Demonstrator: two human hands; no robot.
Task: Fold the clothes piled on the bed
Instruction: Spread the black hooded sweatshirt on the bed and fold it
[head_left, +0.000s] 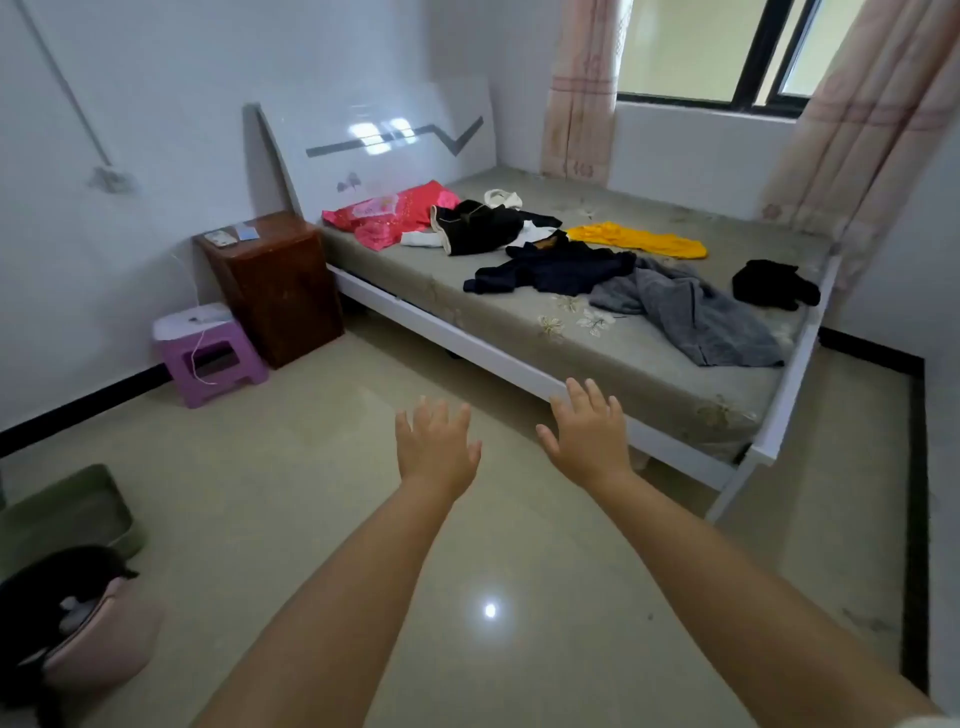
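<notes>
Both hands — left (436, 449), right (589, 434) — hung spread, each grip empty, because the clothes (561, 262) lay far across the bed (519, 366).

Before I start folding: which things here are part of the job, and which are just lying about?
Job:
- bed
- grey garment
- navy garment
- yellow garment
- black-and-white garment
- small black garment
- left hand and right hand, both open, holding nothing

Lying about:
- nightstand
- purple stool
- red pillow
- curtains
</notes>
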